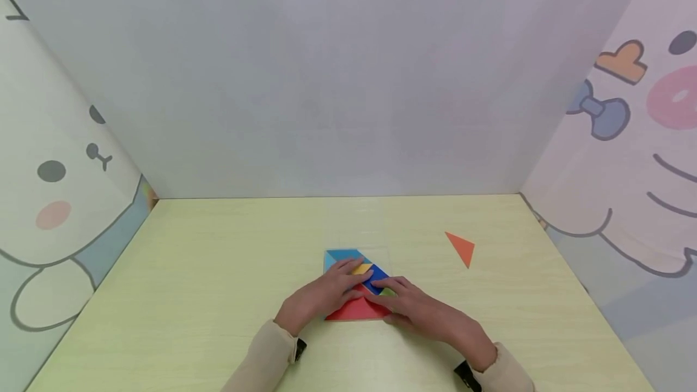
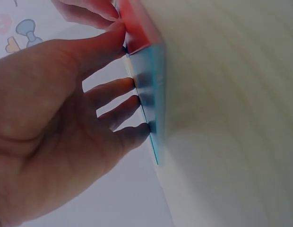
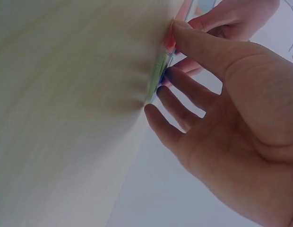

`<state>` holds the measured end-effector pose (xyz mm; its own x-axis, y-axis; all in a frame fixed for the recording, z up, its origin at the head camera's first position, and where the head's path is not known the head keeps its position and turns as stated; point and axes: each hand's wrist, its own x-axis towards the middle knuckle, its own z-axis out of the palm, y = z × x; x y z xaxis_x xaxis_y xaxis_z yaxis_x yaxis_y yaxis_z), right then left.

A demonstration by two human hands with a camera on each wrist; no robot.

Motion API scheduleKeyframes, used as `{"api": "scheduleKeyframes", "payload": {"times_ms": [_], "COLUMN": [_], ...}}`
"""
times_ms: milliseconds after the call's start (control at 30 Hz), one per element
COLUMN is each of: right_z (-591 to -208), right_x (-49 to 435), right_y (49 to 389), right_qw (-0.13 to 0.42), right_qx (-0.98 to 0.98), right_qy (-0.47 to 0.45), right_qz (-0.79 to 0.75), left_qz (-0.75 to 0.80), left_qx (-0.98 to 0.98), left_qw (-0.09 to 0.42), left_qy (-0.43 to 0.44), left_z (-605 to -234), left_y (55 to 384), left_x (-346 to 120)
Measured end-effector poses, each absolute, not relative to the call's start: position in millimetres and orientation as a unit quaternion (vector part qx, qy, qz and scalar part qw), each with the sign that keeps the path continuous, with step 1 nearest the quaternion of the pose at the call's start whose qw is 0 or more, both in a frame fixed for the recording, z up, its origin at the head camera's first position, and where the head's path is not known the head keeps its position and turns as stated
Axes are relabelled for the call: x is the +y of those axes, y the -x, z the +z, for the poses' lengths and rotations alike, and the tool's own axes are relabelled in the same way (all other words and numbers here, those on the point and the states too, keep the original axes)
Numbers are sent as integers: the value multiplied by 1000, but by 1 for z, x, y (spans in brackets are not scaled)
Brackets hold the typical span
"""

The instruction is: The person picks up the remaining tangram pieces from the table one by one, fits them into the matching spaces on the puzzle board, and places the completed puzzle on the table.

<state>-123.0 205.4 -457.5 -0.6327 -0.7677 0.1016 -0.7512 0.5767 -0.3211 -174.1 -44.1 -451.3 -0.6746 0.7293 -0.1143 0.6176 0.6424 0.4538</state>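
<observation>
Several flat tangram pieces lie together on the table in front of the person: a red triangle (image 1: 356, 311), a light blue piece (image 1: 342, 254), a yellow piece (image 1: 362, 268), a dark blue piece (image 1: 380, 275) and a green piece (image 1: 388, 292). Across their left side rests the left hand (image 1: 318, 298), its fingers spread and fingertips touching the pieces. From the right, the right hand (image 1: 427, 314) touches the red, green and dark blue pieces with thumb and fingertips. Both hands partly hide the shape. Apart to the right lies an orange triangle (image 1: 463, 250).
The pale wood-grain table (image 1: 218, 259) is bounded by a plain grey-white back wall (image 1: 337, 77). Side panels printed with cartoon animals stand at left (image 1: 65, 271) and right (image 1: 599, 168). Black wrist straps show at both cuffs.
</observation>
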Motion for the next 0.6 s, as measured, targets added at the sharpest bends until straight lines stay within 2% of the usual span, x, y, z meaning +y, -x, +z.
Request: {"api": "scheduleKeyframes", "payload": {"times_ms": [167,400,600], "right_z": [-458,-454,-451], "right_x": [206,211,216], "right_y": [126,128,135], "right_qw": [13,52,46], "right_qx": [885,892,894], "right_qy": [433,381,365], "right_qz": [-169,-235,-255], "left_qz": [198,202,202], "left_qx": [893,889,891], "left_qw": [153,163,164], "left_qy": [-373,-377,-373], "left_z": [-453,-453,-451], "left_y": [177,178,177], "left_x": [-47,-43,-41]}}
